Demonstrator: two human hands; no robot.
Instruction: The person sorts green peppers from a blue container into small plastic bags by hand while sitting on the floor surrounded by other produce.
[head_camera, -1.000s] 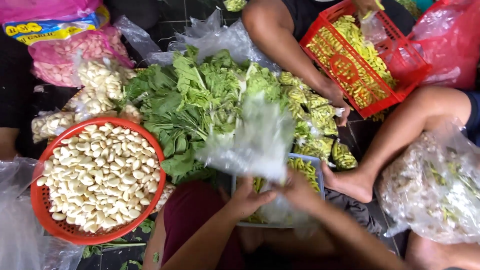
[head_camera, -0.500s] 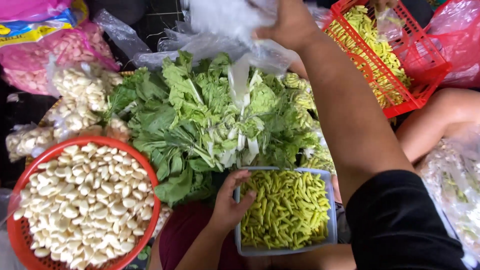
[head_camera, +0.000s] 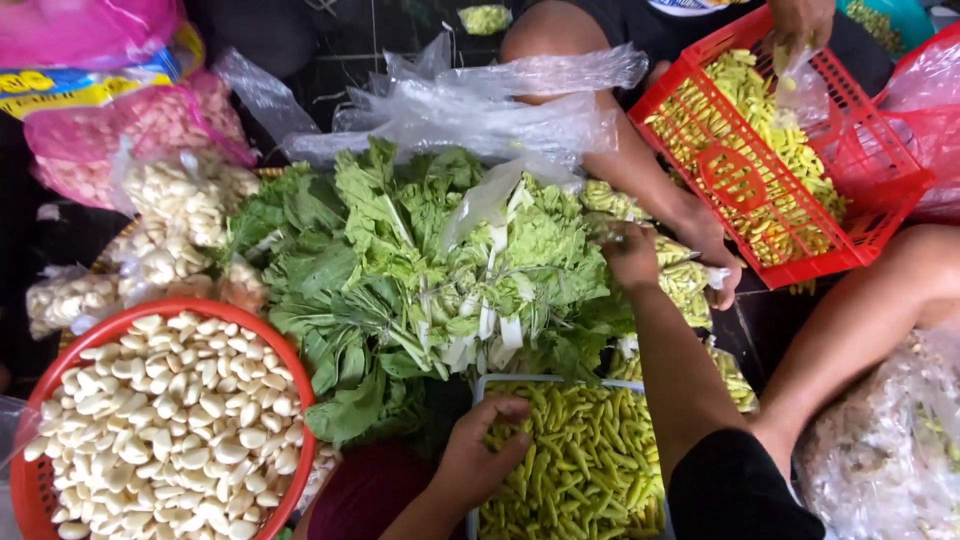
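Green chillies (head_camera: 590, 470) under left hand (head_camera: 480, 455), fingers curled loosely, right hand (head_camera: 632, 255) fingers hidden in leafy greens (head_camera: 420, 270), grip unclear

We see a round red basket (head_camera: 28, 480) of peeled garlic cloves (head_camera: 165, 420) at lower left, bagged garlic (head_camera: 175, 200) behind it, and a red crate (head_camera: 880, 215) of chillies at upper right.

Glossy plastic bags (head_camera: 480, 110); red plastic basket (head_camera: 770, 170); waxy chillies (head_camera: 580, 470).
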